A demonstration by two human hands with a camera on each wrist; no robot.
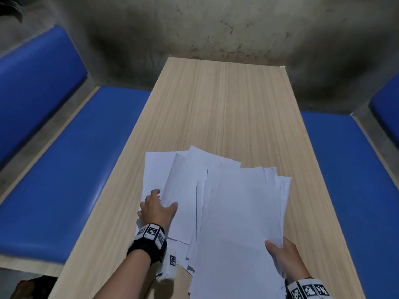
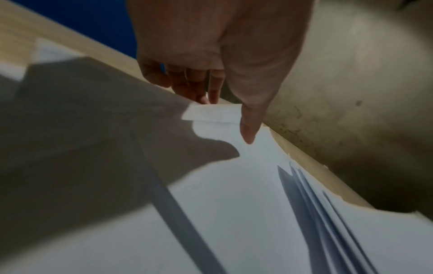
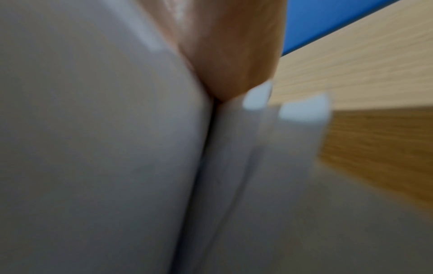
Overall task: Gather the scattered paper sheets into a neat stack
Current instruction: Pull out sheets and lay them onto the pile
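Several white paper sheets (image 1: pixel 237 212) lie fanned and overlapping on the near half of the wooden table (image 1: pixel 226 104). My left hand (image 1: pixel 159 207) is at the pile's left side; in the left wrist view, the thumb (image 2: pixel 248 129) lies on top of a sheet's edge (image 2: pixel 211 113) and the fingers (image 2: pixel 194 89) curl under it. My right hand (image 1: pixel 280 253) grips the right edge of the larger top bundle, thumb on top and fingers hidden beneath. The right wrist view is blurred, showing the hand (image 3: pixel 229 74) against the white sheets (image 3: pixel 93 148).
Blue padded benches run along the left (image 1: pixel 75 169) and right (image 1: pixel 345 169) of the table. A stained grey wall (image 1: pixel 216 29) stands behind its far end. The far half of the tabletop shows bare wood.
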